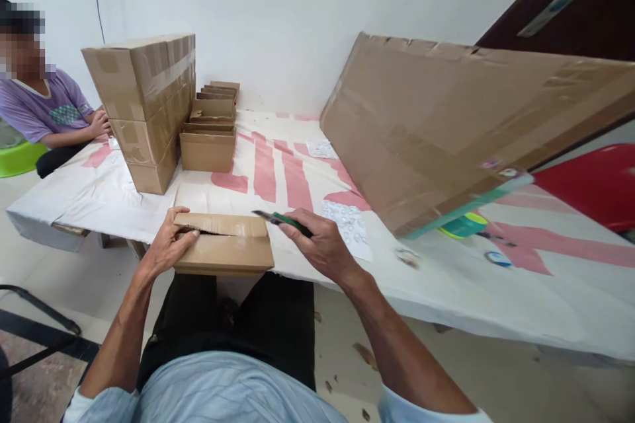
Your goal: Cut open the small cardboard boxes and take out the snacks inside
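A small brown cardboard box (pixel 228 252) lies at the table's front edge, its top seam split along the left part. My left hand (pixel 171 243) grips the box's left end, with the thumb on top beside the gap. In my right hand (pixel 320 241) is a green utility knife (pixel 292 221), its blade pointing left just above the box's right end. The blade is apart from the cardboard. What lies inside the box is hidden.
Taped cartons (pixel 153 96) stand stacked at the left, beside a row of opened boxes (pixel 208 149). A large cardboard sheet (pixel 446 119) leans at the right. Near it are a tape roll (pixel 497 258) and printed paper (pixel 347 228). A person (pixel 54 102) sits far left.
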Demonstrator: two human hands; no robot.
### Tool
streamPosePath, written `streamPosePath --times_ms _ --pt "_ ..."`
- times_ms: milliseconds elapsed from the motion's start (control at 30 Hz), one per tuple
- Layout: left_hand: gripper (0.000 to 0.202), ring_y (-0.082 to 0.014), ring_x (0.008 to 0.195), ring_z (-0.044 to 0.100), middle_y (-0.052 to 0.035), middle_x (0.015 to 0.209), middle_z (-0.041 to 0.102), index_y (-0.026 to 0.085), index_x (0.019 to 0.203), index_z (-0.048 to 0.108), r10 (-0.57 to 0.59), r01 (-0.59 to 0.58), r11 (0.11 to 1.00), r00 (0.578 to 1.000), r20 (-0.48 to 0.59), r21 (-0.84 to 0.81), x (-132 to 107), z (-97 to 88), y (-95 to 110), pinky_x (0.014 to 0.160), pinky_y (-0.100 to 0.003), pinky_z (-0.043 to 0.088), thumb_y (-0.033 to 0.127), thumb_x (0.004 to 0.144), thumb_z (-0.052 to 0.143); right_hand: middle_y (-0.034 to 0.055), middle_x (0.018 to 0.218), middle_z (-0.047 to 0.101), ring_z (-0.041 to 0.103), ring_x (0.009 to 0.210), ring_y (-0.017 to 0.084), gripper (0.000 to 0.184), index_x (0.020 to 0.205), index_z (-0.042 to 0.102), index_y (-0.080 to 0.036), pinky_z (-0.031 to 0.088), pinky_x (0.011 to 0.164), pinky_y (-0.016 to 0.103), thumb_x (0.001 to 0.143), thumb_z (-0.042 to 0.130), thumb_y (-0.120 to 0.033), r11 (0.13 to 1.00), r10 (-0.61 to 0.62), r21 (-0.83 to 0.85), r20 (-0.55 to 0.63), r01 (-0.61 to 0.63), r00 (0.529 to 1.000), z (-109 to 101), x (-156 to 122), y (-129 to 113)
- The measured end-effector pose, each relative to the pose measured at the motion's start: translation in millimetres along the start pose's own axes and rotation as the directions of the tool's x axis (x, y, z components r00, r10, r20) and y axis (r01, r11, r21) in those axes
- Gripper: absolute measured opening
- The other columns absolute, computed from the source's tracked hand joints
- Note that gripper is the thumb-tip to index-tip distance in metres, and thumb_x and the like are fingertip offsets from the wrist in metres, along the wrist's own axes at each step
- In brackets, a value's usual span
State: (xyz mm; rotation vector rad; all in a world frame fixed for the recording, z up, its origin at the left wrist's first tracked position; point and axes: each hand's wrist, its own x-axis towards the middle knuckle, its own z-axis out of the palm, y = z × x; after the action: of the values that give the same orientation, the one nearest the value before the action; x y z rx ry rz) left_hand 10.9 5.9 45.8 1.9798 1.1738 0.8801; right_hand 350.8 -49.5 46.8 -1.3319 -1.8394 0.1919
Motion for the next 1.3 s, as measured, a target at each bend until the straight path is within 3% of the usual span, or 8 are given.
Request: streamPosePath --times_ms 133,333,467,600,800,933,1133,1300 --pt "0.035 -0.0301 0.123 0.059 -0.0123 0.138 0.053 0.018 0.085 0.070 -0.018 0.018 1.000 1.000 0.008 -0.011 11 0.5 4 0.104 -0.038 0.053 0.051 0.091 0.061 0.0068 0.089 0.073 0.067 0.077 0.020 0.027 0.101 0.071 -0.020 0.047 0.069 0.030 0.108 0.051 -0.035 0.932 -0.238 -0.222 0.224 0.287 0.945 -10 9 -25" --pt "0.034 -0.0284 0.117 0.061 -0.0120 0.135 0.052 0.017 0.088 0.068 -0.023 0.024 1.000 1.000 0.013 -0.007 11 3.5 2 0.103 -0.038 0.052 0.050 0.089 0.060 0.0072 0.088 0.071 0.065 0.076 0.018 0.029 0.097 0.071 -0.018 0.038 0.061 0.029 0.110 0.051 -0.034 0.790 -0.255 -0.445 0.387 0.422 0.886 -3 28 -36" --pt "0.033 -0.0251 0.109 0.063 -0.0110 0.135 0.052 0.017 0.090 0.067 -0.027 0.027 1.000 1.000 0.015 -0.009 11 4.0 0 0.096 -0.037 0.054 0.049 0.090 0.061 0.0077 0.087 0.071 0.064 0.075 0.018 0.032 0.094 0.071 -0.019 0.033 0.058 0.029 0.110 0.051 -0.038 0.754 -0.181 -0.507 0.450 0.418 0.874 0 36 -41" --pt "0.030 -0.0244 0.106 0.063 -0.0101 0.130 0.053 0.018 0.092 0.068 -0.008 0.009 0.999 1.000 0.008 -0.031 13 4.7 -2 0.092 -0.036 0.057 0.047 0.089 0.063 0.0076 0.084 0.070 0.061 0.071 0.018 0.039 0.090 0.072 -0.021 0.031 0.057 0.031 0.110 0.049 -0.046 0.777 -0.114 -0.511 0.460 0.368 0.880 -19 36 -32" --pt "0.029 -0.0267 0.113 0.063 -0.0110 0.133 0.053 0.018 0.087 0.069 0.017 -0.016 1.000 1.000 0.015 -0.012 13 4.0 -5 0.101 -0.038 0.055 0.047 0.091 0.063 0.0079 0.089 0.074 0.065 0.074 0.022 0.045 0.093 0.077 -0.024 0.044 0.065 0.033 0.107 0.049 -0.056 0.909 -0.088 -0.372 0.265 0.186 0.960 -51 27 3" --pt "0.032 -0.0278 0.115 0.062 -0.0118 0.135 0.052 0.018 0.087 0.069 0.002 -0.002 1.000 1.000 0.029 -0.002 14 2.9 -3 0.100 -0.038 0.055 0.048 0.091 0.062 0.0080 0.088 0.076 0.067 0.074 0.022 0.043 0.096 0.079 -0.023 0.049 0.069 0.035 0.107 0.050 -0.054 0.976 -0.070 -0.194 0.133 0.096 0.989 -41 17 9" --pt "0.032 -0.0278 0.118 0.061 -0.0105 0.132 0.054 0.019 0.091 0.072 0.021 -0.022 1.000 0.999 0.032 0.011 17 3.3 2 0.101 -0.036 0.055 0.049 0.091 0.062 0.0074 0.092 0.074 0.066 0.077 0.019 0.038 0.099 0.077 -0.024 0.041 0.063 0.030 0.109 0.050 -0.048 0.900 -0.174 -0.335 0.315 0.281 0.933 -19 21 -21" --pt "0.030 -0.0274 0.119 0.061 -0.0105 0.134 0.052 0.018 0.095 0.070 0.022 -0.021 1.000 0.999 0.044 -0.011 18 5.8 0 0.104 -0.037 0.054 0.046 0.092 0.062 0.0065 0.086 0.071 0.062 0.071 0.018 0.033 0.090 0.075 -0.023 0.030 0.057 0.030 0.107 0.057 -0.046 0.854 -0.127 -0.428 0.382 0.297 0.915 -8 37 -34"
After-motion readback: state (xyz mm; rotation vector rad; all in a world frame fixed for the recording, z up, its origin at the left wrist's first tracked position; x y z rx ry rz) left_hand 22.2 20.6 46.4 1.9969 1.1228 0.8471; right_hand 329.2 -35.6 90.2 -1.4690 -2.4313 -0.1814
